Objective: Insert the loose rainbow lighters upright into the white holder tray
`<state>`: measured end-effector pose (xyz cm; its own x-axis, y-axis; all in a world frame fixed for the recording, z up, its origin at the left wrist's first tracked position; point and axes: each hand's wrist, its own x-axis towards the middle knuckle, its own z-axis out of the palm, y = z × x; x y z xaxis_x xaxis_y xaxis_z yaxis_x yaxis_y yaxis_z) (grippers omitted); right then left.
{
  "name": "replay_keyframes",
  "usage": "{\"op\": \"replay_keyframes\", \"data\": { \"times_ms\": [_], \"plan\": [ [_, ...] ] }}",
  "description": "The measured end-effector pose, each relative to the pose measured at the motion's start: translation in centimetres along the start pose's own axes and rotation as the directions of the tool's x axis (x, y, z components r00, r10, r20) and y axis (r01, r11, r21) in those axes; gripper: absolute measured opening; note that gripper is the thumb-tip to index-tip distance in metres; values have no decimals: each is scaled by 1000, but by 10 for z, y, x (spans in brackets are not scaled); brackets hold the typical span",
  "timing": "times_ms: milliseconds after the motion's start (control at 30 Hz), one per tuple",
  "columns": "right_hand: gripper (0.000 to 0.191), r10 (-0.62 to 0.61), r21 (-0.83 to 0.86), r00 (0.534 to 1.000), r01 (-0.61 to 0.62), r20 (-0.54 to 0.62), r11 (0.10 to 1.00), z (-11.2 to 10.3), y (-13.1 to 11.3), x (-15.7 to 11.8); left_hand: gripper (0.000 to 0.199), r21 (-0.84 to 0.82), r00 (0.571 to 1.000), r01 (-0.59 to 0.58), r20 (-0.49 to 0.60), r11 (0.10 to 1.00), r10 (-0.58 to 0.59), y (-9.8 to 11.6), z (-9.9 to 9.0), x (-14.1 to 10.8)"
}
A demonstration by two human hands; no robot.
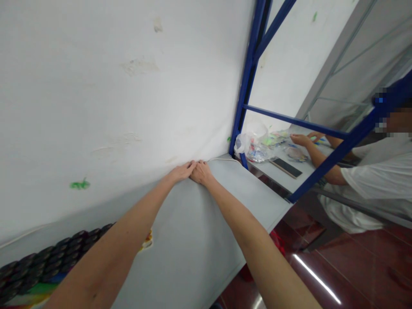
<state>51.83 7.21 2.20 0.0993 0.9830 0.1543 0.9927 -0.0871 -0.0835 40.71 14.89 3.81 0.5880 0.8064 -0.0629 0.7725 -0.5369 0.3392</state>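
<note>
Both my hands are together at the back edge of a grey table point(193, 223), where it meets the white wall point(128, 86). My left hand point(183, 171) has its fingers bent and touches my right hand point(201, 172), whose fingers are curled down against the tabletop. Whatever may be between or under the fingers is hidden. Just right of my hands, a thin white cable point(225, 159) runs along the table's back edge. Rows of black rounded pieces point(48, 262) lie at the lower left, partly behind my left forearm, beside a small yellow and red item point(148, 240).
A blue metal frame point(246, 86) rises at the table's right end. Beyond it, a person in a white shirt point(380, 171) works at another table holding plastic bags point(257, 150) and a dark flat rectangular object point(286, 167). The floor point(363, 262) is dark red tile.
</note>
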Motion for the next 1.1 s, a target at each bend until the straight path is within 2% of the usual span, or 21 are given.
{"op": "replay_keyframes", "data": {
  "times_ms": [200, 467, 833, 1100],
  "plan": [
    [45, 39, 18, 999, -39, -22, 999, 3, 4, -1, 45, -128, 998, 32, 66, 991, -24, 3, 1, 7],
    [49, 49, 17, 999, -49, -21, 999, 6, 6, 0, 44, -182, 989, 148, 14, 972, -148, 9, 10, 2],
    [39, 1, 24, 999, 0, -35, 1000, 13, 11, 0, 39, -127, 969, 226, -69, 966, -236, 22, 11, -21],
    [35, -118, 49, 992, 120, -48, 992, 18, 15, 8, 37, -45, 974, 202, -98, 978, -206, 32, 5, -22]
  ]
}}
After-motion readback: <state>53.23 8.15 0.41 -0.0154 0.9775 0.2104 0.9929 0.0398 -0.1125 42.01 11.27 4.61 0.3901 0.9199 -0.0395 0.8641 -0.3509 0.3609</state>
